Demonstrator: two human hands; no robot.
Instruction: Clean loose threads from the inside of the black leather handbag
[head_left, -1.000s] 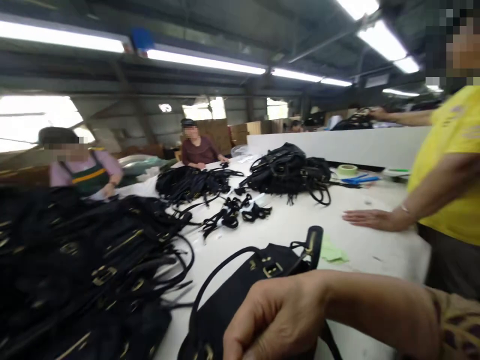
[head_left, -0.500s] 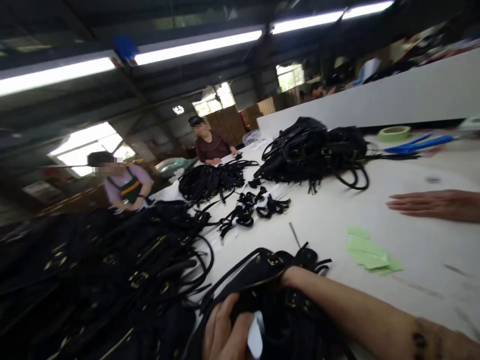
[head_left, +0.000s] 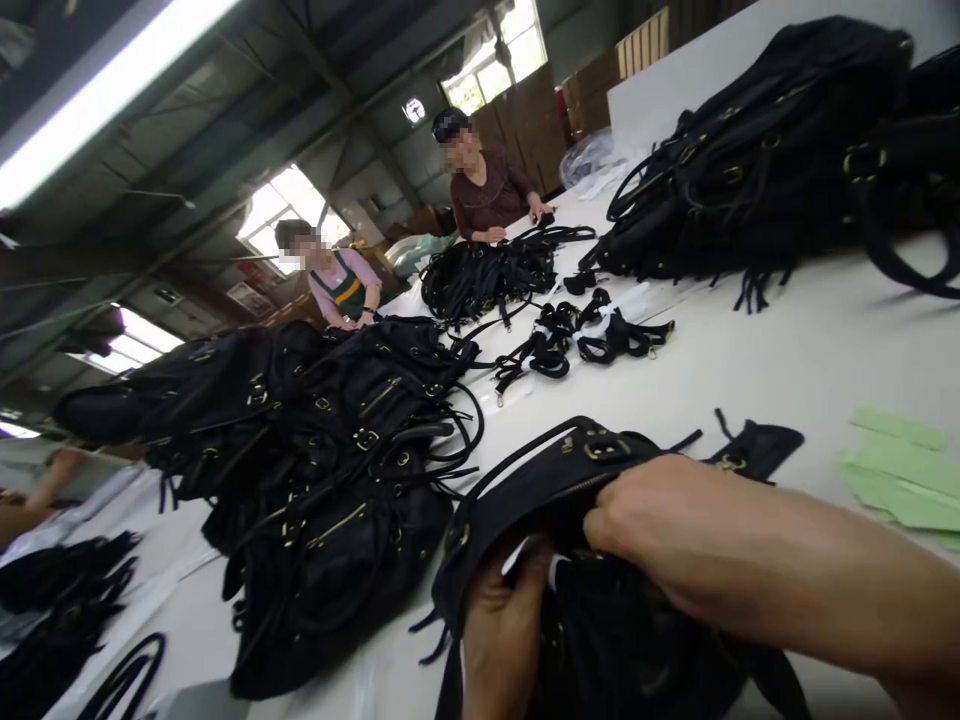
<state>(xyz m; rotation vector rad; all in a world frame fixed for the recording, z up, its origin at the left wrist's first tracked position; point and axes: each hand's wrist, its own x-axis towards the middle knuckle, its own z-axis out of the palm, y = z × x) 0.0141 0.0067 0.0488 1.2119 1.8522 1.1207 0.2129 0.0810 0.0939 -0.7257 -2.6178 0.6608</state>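
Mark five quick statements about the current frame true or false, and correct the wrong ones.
1. The right hand is at the rim of the open black bag. True.
2. Pale green pieces lie on the white table, to the right of that bag in the view. True.
3. The left hand lies flat on the table, away from the bag. False: it is at the bag's opening, thumb beside something white.
4. The bag pile on the left is white. False: it is black, with gold-coloured fittings.
5. A cluster of black straps lies on the table beyond the open bag. True.
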